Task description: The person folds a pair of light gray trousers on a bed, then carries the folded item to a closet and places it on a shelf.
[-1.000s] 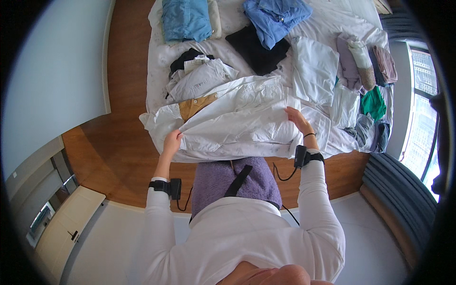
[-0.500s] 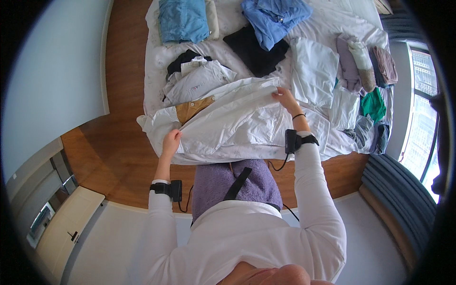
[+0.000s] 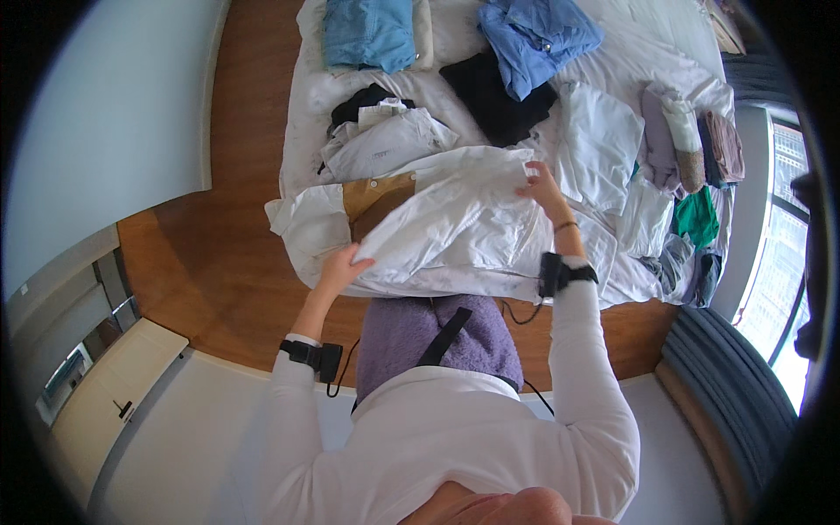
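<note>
A long white shirt-like garment (image 3: 464, 219) lies along the near edge of the bed, with a buttoned tan section (image 3: 376, 194) uncovered toward its left. My left hand (image 3: 339, 267) pinches the near edge of the white cloth and pulls it taut in a slanting fold. At the garment's far right end, my right hand (image 3: 544, 192) grips the cloth edge between thumb and fingers. Just beyond the garment rests a crumpled pale grey-white garment (image 3: 389, 149), on top of something black.
Folded blue clothes (image 3: 369, 35), a blue denim shirt (image 3: 538, 44) and black cloth (image 3: 490, 101) lie farther back. White folded clothes (image 3: 599, 144), rolled garments (image 3: 687, 144) and green cloth (image 3: 696, 219) are at the right. A cable (image 3: 522, 319) hangs by my right wrist.
My left hand has drawn the cloth edge rightward, and more of the tan section shows. My right hand stays at the far end, its fingers slightly shifted. The whole view has moved a little.
</note>
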Demonstrator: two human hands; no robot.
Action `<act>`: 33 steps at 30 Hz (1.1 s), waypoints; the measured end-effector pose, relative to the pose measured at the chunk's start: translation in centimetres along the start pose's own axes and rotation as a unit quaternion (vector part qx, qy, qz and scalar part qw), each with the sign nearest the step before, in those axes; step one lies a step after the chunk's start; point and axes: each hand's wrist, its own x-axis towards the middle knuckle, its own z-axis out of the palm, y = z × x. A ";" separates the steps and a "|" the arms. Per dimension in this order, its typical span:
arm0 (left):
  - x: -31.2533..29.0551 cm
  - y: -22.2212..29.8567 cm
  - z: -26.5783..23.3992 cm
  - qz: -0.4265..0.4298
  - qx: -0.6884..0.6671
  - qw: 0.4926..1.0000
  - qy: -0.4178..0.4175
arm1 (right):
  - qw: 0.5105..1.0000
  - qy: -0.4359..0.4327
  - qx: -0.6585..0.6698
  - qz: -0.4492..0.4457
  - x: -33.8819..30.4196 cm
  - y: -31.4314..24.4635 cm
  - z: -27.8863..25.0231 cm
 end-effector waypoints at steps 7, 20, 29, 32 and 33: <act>-6.3 -2.1 0.7 0.272 0.144 0.951 -0.011 | 0.938 -0.093 -0.334 -0.015 -15.7 0.2 -4.7; -8.9 -11.0 5.6 0.262 0.350 0.896 -0.078 | 0.933 0.079 -0.344 -0.063 -22.5 13.1 2.8; -8.1 -11.4 3.9 0.214 0.288 0.914 -0.191 | 0.944 0.282 -0.132 0.110 -10.6 9.9 5.4; -8.8 -11.4 4.0 0.256 0.344 0.884 -0.185 | 0.954 0.252 -0.033 0.160 -9.8 8.3 6.8; -9.1 -11.4 4.0 0.282 0.362 0.871 -0.176 | 0.966 0.228 0.007 0.121 -10.0 7.6 7.1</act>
